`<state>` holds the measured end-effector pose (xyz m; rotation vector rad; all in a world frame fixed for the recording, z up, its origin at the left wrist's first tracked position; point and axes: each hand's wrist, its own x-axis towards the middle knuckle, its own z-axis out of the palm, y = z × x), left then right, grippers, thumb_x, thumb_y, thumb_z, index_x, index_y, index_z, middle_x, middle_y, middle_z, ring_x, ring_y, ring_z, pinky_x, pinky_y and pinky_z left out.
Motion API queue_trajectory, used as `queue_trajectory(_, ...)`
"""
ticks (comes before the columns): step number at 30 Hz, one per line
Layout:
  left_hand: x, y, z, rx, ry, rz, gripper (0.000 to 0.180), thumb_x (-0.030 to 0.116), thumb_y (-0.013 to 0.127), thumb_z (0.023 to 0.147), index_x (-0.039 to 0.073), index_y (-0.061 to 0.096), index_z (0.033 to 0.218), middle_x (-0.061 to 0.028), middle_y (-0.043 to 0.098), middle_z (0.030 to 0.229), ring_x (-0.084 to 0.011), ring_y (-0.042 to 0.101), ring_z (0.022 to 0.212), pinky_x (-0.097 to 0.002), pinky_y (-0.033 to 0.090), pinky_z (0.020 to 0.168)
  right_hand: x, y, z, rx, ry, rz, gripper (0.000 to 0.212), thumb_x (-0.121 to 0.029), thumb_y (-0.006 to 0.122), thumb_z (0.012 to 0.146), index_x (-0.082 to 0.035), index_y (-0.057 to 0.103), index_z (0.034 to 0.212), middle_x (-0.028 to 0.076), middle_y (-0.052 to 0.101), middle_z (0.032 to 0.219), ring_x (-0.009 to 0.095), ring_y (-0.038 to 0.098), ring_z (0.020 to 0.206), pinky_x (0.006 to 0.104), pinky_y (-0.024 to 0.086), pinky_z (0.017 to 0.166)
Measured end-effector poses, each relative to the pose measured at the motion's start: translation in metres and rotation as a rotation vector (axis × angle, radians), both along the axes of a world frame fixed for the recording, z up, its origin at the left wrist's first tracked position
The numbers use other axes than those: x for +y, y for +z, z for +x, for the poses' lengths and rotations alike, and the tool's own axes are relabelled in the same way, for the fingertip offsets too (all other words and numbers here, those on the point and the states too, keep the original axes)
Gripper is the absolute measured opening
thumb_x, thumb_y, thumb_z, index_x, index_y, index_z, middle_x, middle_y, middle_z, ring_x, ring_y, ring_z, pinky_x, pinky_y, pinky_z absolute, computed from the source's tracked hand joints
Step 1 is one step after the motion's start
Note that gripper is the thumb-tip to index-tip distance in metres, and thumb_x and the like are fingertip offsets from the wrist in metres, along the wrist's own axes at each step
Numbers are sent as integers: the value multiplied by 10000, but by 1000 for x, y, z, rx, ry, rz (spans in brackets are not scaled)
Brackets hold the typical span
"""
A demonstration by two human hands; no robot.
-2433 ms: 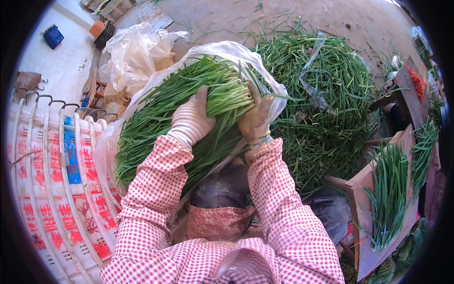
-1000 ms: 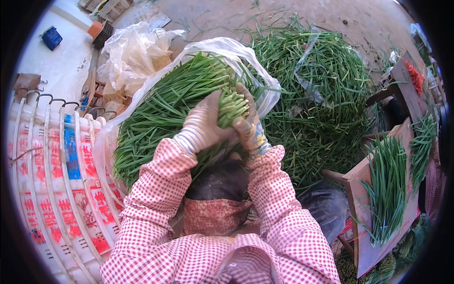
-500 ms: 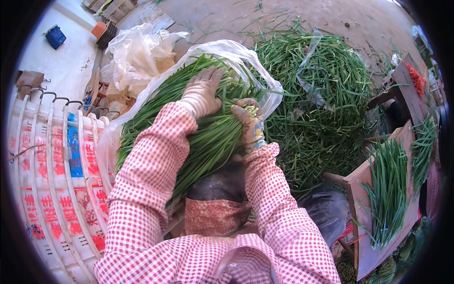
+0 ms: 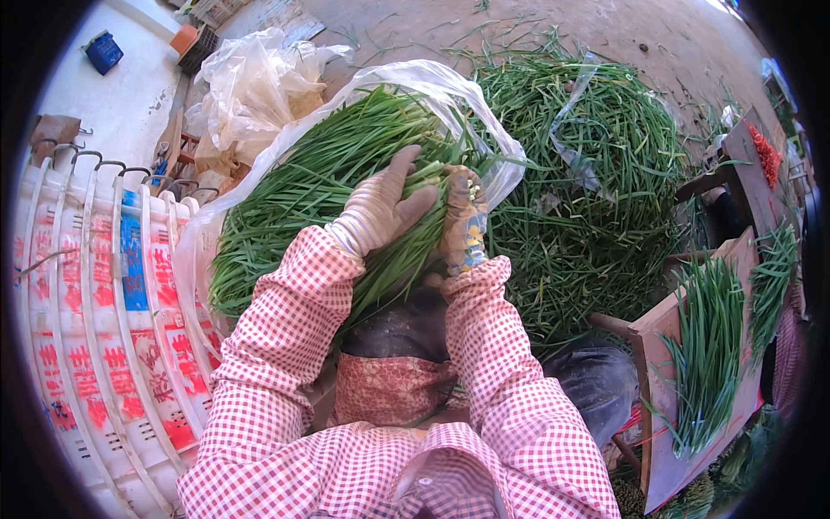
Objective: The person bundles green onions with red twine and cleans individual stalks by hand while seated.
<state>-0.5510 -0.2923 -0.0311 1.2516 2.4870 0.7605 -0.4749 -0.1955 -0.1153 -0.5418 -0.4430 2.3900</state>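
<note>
Long green garlic chives (image 4: pixel 320 182) lie piled in a clear plastic bag (image 4: pixel 226 195) in front of me. My left hand (image 4: pixel 380 208), in a striped pale glove, rests on the nearer chives with its fingers stretched and the thumb apart. My right hand (image 4: pixel 465 221), in a worn glove with a blue and yellow pattern, is closed round the pale stem ends of a bunch of garlic chives (image 4: pixel 424 179). The leaves of that bunch slant down to the left beneath my left hand and over my lap.
A large heap of loose greens (image 4: pixel 588 233) covers the floor at the right. Beyond the heap's near edge, a wooden stand (image 4: pixel 653 346) carries more chives (image 4: pixel 709 346). White plastic crates (image 4: pixel 104 346) stand at the left, and crumpled plastic (image 4: pixel 251 95) lies behind the bag.
My left hand has drawn back toward me off the farther chives, its fingers now more spread. My right hand has turned slightly and shifted right, still gripping the stem ends.
</note>
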Motion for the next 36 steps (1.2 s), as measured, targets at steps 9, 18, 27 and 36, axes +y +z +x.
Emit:
queue_trajectory(9, -11, -4, 25, 150, -196, 32, 757, 302, 656, 828, -78, 333, 1397, -307, 534, 1242, -459, 511, 1193, -431, 395, 1058, 10, 33, 15, -53, 221, 279, 374, -11, 738, 787, -53, 572, 1120, 87, 649, 1073, 180, 640, 931, 338, 554, 831)
queue_trajectory(18, -17, 24, -49, 51, -184, -435, 632, 554, 644, 862, 202, 529, 1375, -165, 400, 1499, -347, 316, 1411, -553, 284, 1110, -21, 92, 61, 230, 67, 1310, 193, -90, 768, 661, -105, 682, 834, 69, 667, 959, 242, 650, 922, 399, 520, 880)
queue_trajectory(27, -35, -22, -47, 410, -295, -884, 966, 686, 610, 726, 340, 210, 1534, -172, 104, 1611, -407, 103, 1475, -692, 129, 1093, 9, 137, 132, 643, -15, 635, 174, -104, 755, 762, -94, 612, 862, 101, 646, 991, 311, 625, 997, 538, 450, 988)
queue_trajectory(36, -4, 37, -6, 306, -200, -1021, 1168, 547, 831, 611, 327, 166, 1546, -90, 50, 1632, -351, 71, 1491, -555, 161, 1170, 197, 132, 284, -525, -428, 952, 167, -89, 770, 789, -48, 659, 907, 67, 705, 907, 138, 637, 813, 288, 523, 749)
